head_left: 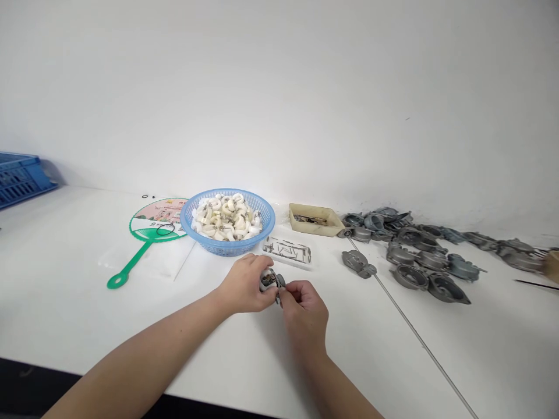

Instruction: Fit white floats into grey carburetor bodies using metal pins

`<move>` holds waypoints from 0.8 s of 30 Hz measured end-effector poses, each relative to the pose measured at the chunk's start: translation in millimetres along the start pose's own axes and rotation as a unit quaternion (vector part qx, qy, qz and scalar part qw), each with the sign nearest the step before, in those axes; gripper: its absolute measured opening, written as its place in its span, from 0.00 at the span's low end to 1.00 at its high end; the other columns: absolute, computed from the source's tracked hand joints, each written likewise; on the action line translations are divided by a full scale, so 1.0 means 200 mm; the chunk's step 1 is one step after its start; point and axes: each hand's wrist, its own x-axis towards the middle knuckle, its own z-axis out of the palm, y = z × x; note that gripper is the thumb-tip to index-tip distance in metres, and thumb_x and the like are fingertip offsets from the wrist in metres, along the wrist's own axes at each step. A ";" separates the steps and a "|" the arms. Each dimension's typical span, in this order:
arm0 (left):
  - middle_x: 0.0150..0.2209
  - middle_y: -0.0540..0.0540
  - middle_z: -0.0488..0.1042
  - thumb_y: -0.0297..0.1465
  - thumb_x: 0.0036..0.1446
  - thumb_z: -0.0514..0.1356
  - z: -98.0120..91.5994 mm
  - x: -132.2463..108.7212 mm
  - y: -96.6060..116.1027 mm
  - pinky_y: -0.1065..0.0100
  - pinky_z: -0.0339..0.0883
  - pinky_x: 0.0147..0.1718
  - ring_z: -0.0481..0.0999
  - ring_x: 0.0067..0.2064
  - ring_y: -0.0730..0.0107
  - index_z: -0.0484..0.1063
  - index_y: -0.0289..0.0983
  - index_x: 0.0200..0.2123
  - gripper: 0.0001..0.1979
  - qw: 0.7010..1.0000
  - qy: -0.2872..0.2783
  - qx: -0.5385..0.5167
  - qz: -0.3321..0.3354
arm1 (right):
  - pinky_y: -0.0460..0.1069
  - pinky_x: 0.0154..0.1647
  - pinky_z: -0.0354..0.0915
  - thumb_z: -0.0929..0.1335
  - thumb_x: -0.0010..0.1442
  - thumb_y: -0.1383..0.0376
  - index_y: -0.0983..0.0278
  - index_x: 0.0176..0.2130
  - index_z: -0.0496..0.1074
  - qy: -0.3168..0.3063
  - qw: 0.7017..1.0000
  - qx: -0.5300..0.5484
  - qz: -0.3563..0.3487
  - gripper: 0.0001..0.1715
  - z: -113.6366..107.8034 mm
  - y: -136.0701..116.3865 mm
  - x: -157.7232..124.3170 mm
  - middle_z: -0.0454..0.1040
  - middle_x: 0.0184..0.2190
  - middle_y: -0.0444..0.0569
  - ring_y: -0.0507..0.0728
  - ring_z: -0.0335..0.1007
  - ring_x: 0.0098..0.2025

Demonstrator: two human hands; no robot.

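Observation:
Above the table's front edge, my left hand (244, 285) grips a small grey cast part (269, 281) with white and metal pieces set in its open face. My right hand (305, 311) pinches the same part from the right, its fingertips at the lower edge. A thin dark metal piece sticks out near those fingertips, partly hidden by them. Just beyond my hands lies a clear bag of small metal pieces (287, 251). A blue plastic basket (227, 247) full of white ring-shaped parts stands behind my left hand.
A green-handled paper fan (151, 224) lies left of the basket on the white table (87, 244). A cream tray of metal bits (314, 220) and a heap of grey cast housings (419, 262) lie to the right. A blue crate (21, 180) stands far left.

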 end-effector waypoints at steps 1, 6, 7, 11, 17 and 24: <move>0.31 0.46 0.71 0.31 0.42 0.59 0.00 0.00 0.00 0.64 0.63 0.29 0.69 0.32 0.63 0.63 0.37 0.38 0.16 1.000 -0.001 0.000 0.000 | 0.46 0.24 0.56 0.67 0.44 0.63 0.62 0.22 0.67 -0.004 1.000 0.006 -0.001 0.05 0.00 0.00 0.00 0.66 0.17 0.40 0.51 0.57 0.21; 0.32 0.46 0.72 0.31 0.42 0.59 -0.01 0.00 -0.01 0.64 0.63 0.30 0.70 0.32 0.63 0.62 0.38 0.39 0.18 1.000 -0.009 -0.013 -0.001 | 0.45 0.22 0.54 0.68 0.43 0.62 0.64 0.21 0.68 -0.042 0.999 0.025 -0.010 0.07 -0.02 0.03 0.03 0.65 0.16 0.41 0.50 0.56 0.21; 0.32 0.46 0.72 0.31 0.42 0.59 -0.01 0.00 -0.01 0.64 0.63 0.30 0.70 0.32 0.63 0.62 0.38 0.39 0.18 1.000 -0.010 -0.016 0.001 | 0.45 0.22 0.54 0.68 0.43 0.62 0.64 0.21 0.68 -0.054 0.998 0.026 -0.014 0.07 -0.03 0.04 0.03 0.65 0.16 0.41 0.50 0.57 0.21; 0.32 0.46 0.72 0.32 0.42 0.60 -0.01 0.00 -0.01 0.64 0.63 0.31 0.70 0.33 0.63 0.63 0.37 0.40 0.18 1.000 -0.013 -0.019 0.005 | 0.46 0.23 0.54 0.68 0.42 0.61 0.65 0.21 0.70 -0.091 0.995 0.036 -0.034 0.08 -0.05 0.07 0.07 0.67 0.17 0.42 0.51 0.58 0.22; 0.32 0.46 0.71 0.33 0.42 0.59 -0.02 0.00 0.00 0.64 0.62 0.30 0.69 0.32 0.63 0.63 0.37 0.39 0.17 1.000 -0.017 -0.023 0.002 | 0.46 0.24 0.55 0.71 0.41 0.60 0.66 0.21 0.71 -0.153 0.983 0.090 -0.051 0.11 -0.06 0.10 0.12 0.68 0.18 0.43 0.50 0.58 0.22; 0.30 0.47 0.70 0.32 0.42 0.58 -0.02 0.01 0.00 0.65 0.61 0.29 0.68 0.32 0.64 0.63 0.37 0.38 0.16 1.000 -0.026 -0.016 0.007 | 0.46 0.25 0.56 0.72 0.42 0.61 0.66 0.21 0.72 -0.212 0.969 0.105 -0.075 0.10 -0.08 0.10 0.15 0.69 0.19 0.43 0.50 0.60 0.24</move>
